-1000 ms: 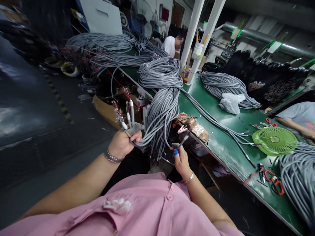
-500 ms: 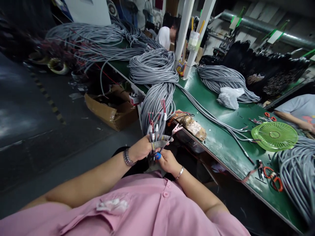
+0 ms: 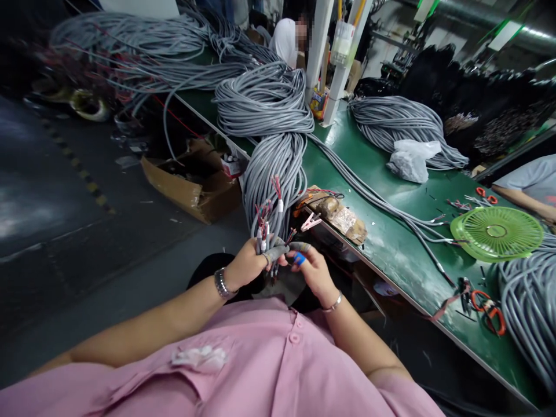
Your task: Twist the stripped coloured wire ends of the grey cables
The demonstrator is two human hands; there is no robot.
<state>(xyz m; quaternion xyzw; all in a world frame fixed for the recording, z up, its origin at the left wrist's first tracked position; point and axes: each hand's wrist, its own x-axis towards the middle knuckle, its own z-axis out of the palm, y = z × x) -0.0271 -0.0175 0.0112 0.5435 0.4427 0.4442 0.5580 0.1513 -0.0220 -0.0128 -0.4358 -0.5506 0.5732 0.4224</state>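
My left hand (image 3: 247, 264) is closed around a bunch of grey cables (image 3: 264, 238). Their stripped ends fan out red and dark wires above the fist, and several have white sleeves. My right hand (image 3: 320, 277) is beside it, thumb and index finger brought together at my left thumb tip; what they pinch is hidden. Just above where the fingers meet, dark and reddish wire ends (image 3: 291, 235) stick up. Grey covers are on my left thumb and right index finger, and blue tape (image 3: 299, 258) wraps my right thumb. A pink clip (image 3: 311, 222) is at the table edge.
Large grey cable coils (image 3: 263, 101) lie on the green table (image 3: 417, 260). On it also are a taped brown block (image 3: 343, 220), a green basket (image 3: 497, 231) and orange-handled scissors (image 3: 490, 315). A cardboard box (image 3: 191, 191) stands on the floor. Two other people are across the table.
My right hand has moved up and right, from below the cable bunch to beside my left thumb. My left hand has shifted slightly left with the cables. The view has tilted down a little.
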